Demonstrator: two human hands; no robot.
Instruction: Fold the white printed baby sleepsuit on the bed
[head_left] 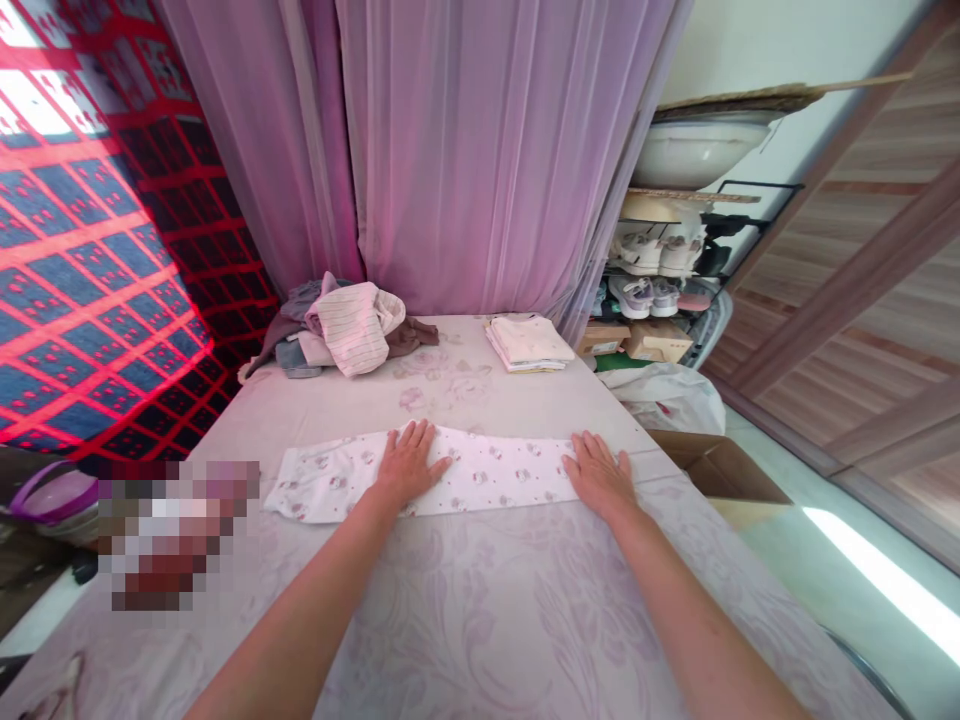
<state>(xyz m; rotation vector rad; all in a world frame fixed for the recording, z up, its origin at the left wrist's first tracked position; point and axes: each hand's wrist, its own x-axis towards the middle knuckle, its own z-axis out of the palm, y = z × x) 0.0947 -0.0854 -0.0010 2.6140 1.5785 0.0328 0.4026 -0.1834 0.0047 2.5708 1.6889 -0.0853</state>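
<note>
White pants with a small printed pattern (487,478) lie flat and lengthwise across the bed, apparently folded with one leg over the other. My left hand (409,465) rests palm down on the upper edge of the cloth, left of its middle, fingers stretched out. At the right end of the cloth, my right hand (600,472) presses flat with its fingers spread. Neither hand grips the fabric. Beyond them, near the far edge of the bed, sits a neat stack of folded clothes (529,343).
A loose heap of clothes (352,325) lies at the far left of the bed (465,620). Purple curtains (480,150) hang behind. To the right stand a shoe rack (652,260), a white plastic bag (667,395) and an open cardboard box (712,470). A blurred patch covers something at left.
</note>
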